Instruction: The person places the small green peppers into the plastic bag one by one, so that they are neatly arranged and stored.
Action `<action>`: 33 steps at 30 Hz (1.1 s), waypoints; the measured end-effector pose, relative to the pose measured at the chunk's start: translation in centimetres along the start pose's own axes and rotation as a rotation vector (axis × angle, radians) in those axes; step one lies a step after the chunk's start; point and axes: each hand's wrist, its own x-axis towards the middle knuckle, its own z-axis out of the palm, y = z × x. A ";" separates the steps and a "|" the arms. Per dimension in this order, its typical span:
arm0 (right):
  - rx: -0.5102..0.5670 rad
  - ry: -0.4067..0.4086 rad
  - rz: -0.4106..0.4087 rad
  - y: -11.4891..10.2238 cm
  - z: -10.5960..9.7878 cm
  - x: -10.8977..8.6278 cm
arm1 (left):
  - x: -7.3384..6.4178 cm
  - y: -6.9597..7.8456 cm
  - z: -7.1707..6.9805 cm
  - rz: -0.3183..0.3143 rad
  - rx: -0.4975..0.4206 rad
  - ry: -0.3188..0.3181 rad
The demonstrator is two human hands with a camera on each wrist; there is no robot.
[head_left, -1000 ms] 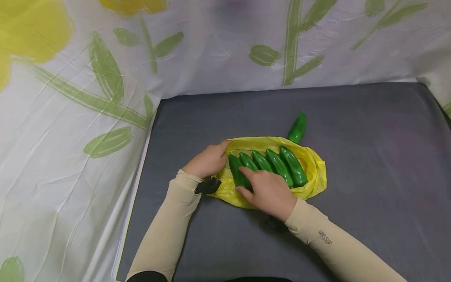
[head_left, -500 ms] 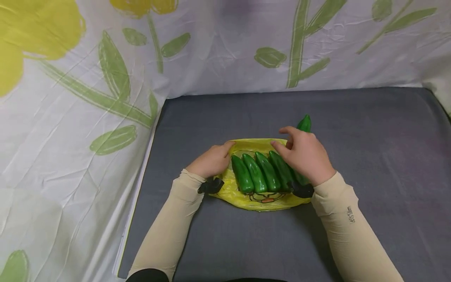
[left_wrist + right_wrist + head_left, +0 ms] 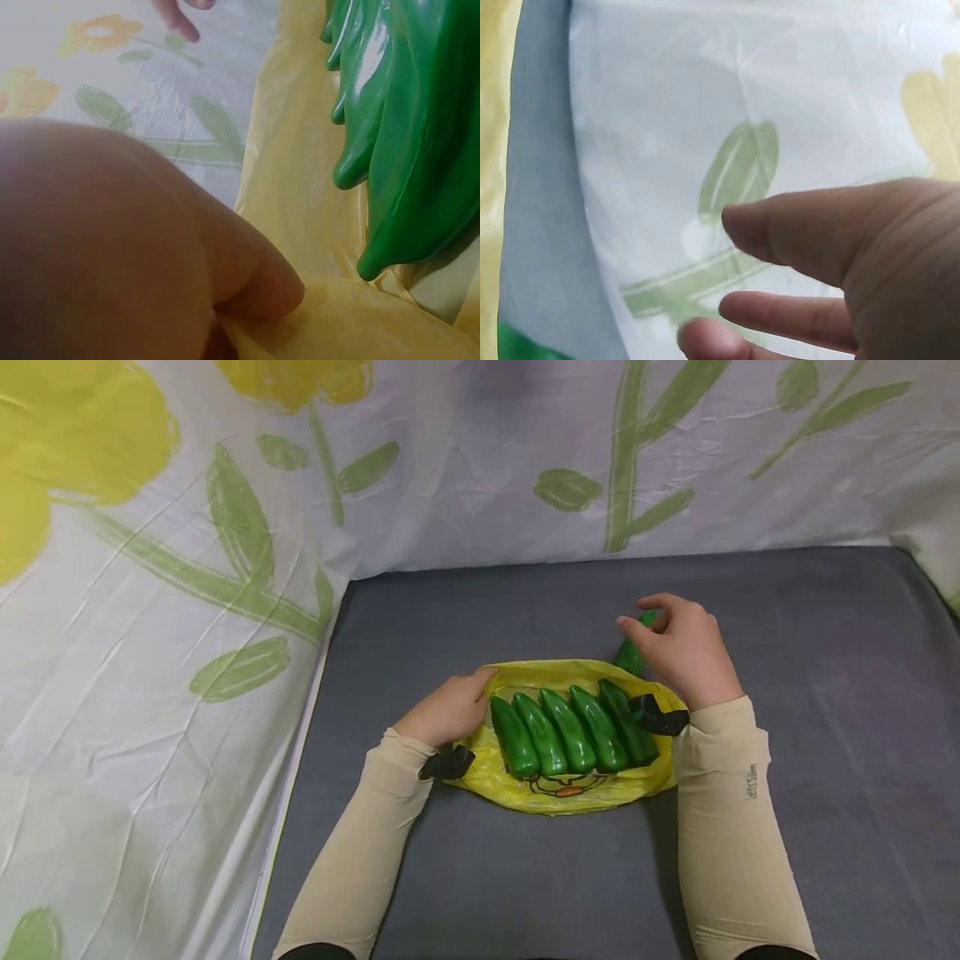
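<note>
A yellow plastic bag (image 3: 558, 671) lies spread open on the dark table, with several shiny green chili peppers (image 3: 570, 731) side by side in its mouth. At its left rim, my left hand (image 3: 447, 707) pinches the plastic between thumb and fingers; the left wrist view shows the gathered yellow film (image 3: 345, 319) at the thumb. Beyond the bag's far right rim lies another green pepper (image 3: 630, 657), partly covered by my right hand (image 3: 688, 649). That hand hovers over it, thumb and fingers apart, holding nothing in the right wrist view.
A dark grey table covering (image 3: 810, 710) extends around the bag. White sheeting (image 3: 465, 468) printed with flowers and leaves hangs behind the table and along its left side. A black wrist camera (image 3: 660, 717) overlaps the rightmost pepper in the head view.
My right hand has moved from the leftmost peppers in the bag, up and right, to the pepper beyond the rim. The left hand has kept its grip on the bag.
</note>
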 end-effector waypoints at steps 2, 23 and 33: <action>0.004 0.006 0.034 0.6 0.0 0.3 | 0.1 0.0 0.1 0.003 0.004 0.004; -0.110 -0.185 0.193 5.0 2.6 2.8 | 0.1 -0.2 0.1 0.000 0.012 -0.006; -0.068 -0.212 0.219 5.2 3.1 3.2 | 0.1 -0.3 0.0 0.009 -0.002 0.003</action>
